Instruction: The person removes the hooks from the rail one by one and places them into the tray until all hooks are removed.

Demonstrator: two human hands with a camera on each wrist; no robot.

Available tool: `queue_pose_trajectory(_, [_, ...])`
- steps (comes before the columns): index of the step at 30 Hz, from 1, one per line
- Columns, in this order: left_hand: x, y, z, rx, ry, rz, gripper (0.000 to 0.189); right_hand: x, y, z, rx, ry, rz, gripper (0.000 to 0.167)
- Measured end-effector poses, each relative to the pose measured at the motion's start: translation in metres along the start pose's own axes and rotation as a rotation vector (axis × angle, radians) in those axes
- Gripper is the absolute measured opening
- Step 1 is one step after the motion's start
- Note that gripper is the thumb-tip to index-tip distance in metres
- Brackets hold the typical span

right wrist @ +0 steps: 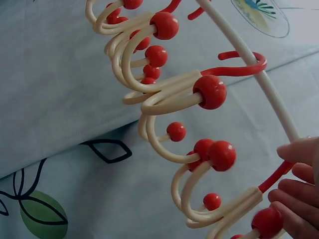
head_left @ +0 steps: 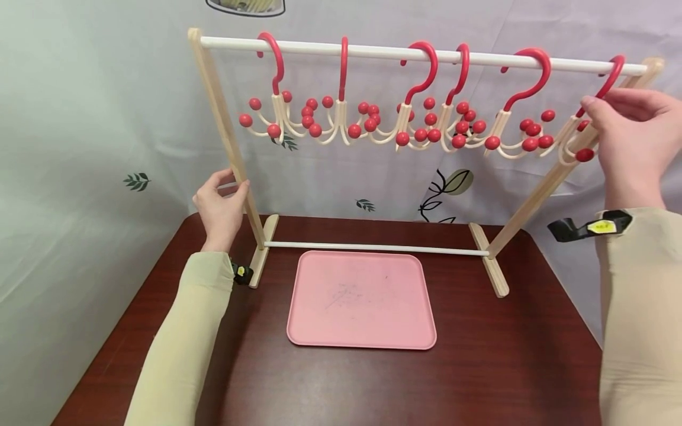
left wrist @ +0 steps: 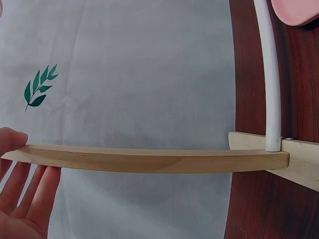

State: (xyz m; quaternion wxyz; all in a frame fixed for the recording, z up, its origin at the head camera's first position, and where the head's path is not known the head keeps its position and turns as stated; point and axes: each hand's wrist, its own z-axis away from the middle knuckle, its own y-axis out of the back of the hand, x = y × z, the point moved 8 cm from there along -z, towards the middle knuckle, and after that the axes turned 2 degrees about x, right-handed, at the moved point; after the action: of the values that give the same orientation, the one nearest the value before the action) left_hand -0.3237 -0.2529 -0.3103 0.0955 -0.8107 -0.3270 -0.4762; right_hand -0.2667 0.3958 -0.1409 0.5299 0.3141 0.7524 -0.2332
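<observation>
My left hand [head_left: 220, 207] grips the left wooden post [head_left: 221, 112] of a small rack, thumb on one side and fingers on the other in the left wrist view. At the right end of the rack's white top rail [head_left: 314, 47], my right hand [head_left: 642, 133] pinches the red hook [right wrist: 275, 177] of the last claw hanger. That hanger has cream prongs tipped with red balls and hangs tilted from the rail. Several similar claw hangers, among them one with a hook [head_left: 344, 68] left of the middle, hang along the rail.
A pink tray [head_left: 359, 299] lies on the dark red-brown table [head_left: 341, 384], in front of the rack's lower white bar [head_left: 373, 247]. Wooden feet [head_left: 492, 269] carry the rack. Behind it hangs a pale cloth [head_left: 319, 189] with leaf prints.
</observation>
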Motion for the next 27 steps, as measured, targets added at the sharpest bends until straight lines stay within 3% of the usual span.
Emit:
queue_pose_trajectory(10, [0.001, -0.001, 0.0, -0.007, -0.004, -0.005, 0.032, -0.002, 0.0, -0.005, 0.034, 0.058, -0.006, 0.028])
queue_pose_trajectory(27, [0.001, 0.0, 0.0, -0.006, -0.007, -0.017, 0.032, -0.014, 0.001, -0.004, 0.029, 0.056, -0.026, 0.03])
